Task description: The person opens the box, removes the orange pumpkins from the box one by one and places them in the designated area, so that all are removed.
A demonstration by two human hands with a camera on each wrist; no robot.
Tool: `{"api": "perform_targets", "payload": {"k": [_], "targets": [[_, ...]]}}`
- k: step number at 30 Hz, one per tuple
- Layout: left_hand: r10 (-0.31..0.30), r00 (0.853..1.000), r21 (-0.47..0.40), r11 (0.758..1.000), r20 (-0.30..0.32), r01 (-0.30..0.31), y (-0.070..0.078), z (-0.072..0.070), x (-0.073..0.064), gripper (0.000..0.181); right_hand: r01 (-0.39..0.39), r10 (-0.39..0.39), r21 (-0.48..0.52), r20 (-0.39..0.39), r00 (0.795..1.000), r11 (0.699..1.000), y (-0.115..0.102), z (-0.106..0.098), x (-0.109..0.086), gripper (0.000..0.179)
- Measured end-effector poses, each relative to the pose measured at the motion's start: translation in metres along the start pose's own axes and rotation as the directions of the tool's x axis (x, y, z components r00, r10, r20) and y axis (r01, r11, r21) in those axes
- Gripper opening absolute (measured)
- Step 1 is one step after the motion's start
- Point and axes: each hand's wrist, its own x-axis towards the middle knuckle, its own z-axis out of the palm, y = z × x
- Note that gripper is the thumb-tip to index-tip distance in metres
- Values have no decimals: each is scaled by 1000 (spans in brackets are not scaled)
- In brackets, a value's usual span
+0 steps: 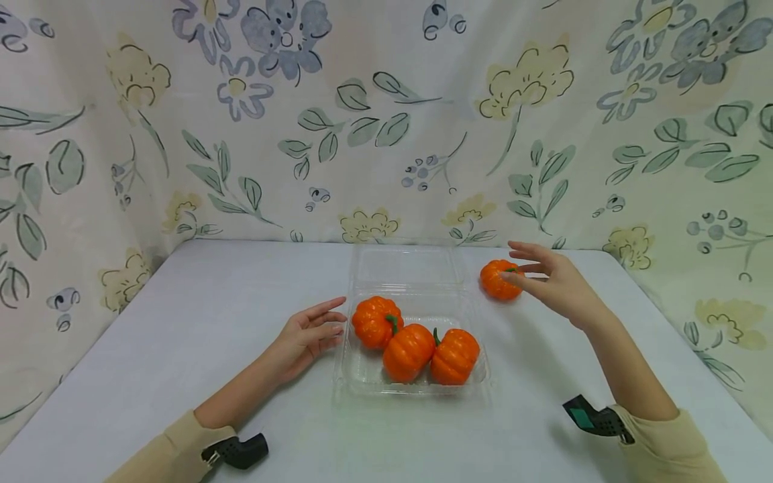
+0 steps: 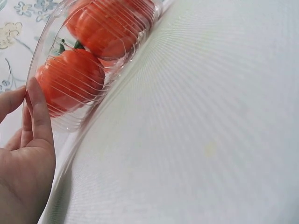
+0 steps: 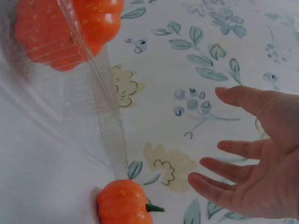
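A clear plastic clamshell box [image 1: 417, 389] stands with its lid [image 1: 407, 267] folded back. Inside sit three small orange pumpkins: one at left [image 1: 370, 322], one in the middle [image 1: 407, 354] and one at right [image 1: 456, 355]. My left hand [image 1: 308, 341] is at the box's left rim, fingers loosely extended; in the left wrist view its fingertips meet the rim. A fourth pumpkin [image 1: 496, 280], with a green stem, lies on the table right of the lid. Near it hovers my right hand [image 1: 558, 285], its spread fingers [image 3: 233, 170] holding nothing and apart from the pumpkin in the right wrist view.
A white-covered table [image 1: 241, 282] bears everything. Behind it and along both sides hangs a floral-print cloth [image 1: 386, 181]. A black strapped device [image 1: 238, 451] is on the left sleeve, another [image 1: 598, 419] on the right.
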Motion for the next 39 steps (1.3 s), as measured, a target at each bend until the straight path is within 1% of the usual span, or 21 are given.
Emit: {"api": "perform_targets", "payload": {"k": [3, 8, 13, 19, 26, 31, 39], "targets": [[2, 1000, -2, 1000, 3, -2, 0, -1, 0, 61, 23, -23, -5, 31, 999, 1000, -8, 3, -3, 67], [6, 1000, -2, 1000, 4, -6, -1, -2, -1, 61, 36, -35, -9, 87, 996, 999, -21, 9, -9, 64], [-2, 1000, -5, 1000, -3, 2, -1, -2, -1, 61, 68, -66, -7, 146, 987, 998, -31, 17, -14, 63], [-5, 1000, -4, 1000, -5, 5, -1, -2, -1, 61, 66, -65, 1, 198, 978, 998, -39, 27, -19, 61], [-6, 1000, -4, 1000, -7, 6, 0, 0, -1, 61, 88, -96, 40, 268, 959, 995, -45, 38, -23, 61], [-7, 1000, -5, 1000, -7, 7, 1, 1, -1, 60, 71, -82, 49, 311, 947, 996, -47, 43, -23, 58], [-8, 1000, -2, 1000, -3, 8, 1, 1, -1, 61, 61, -70, 36, 373, 925, 998, -46, 52, -23, 57]]}}
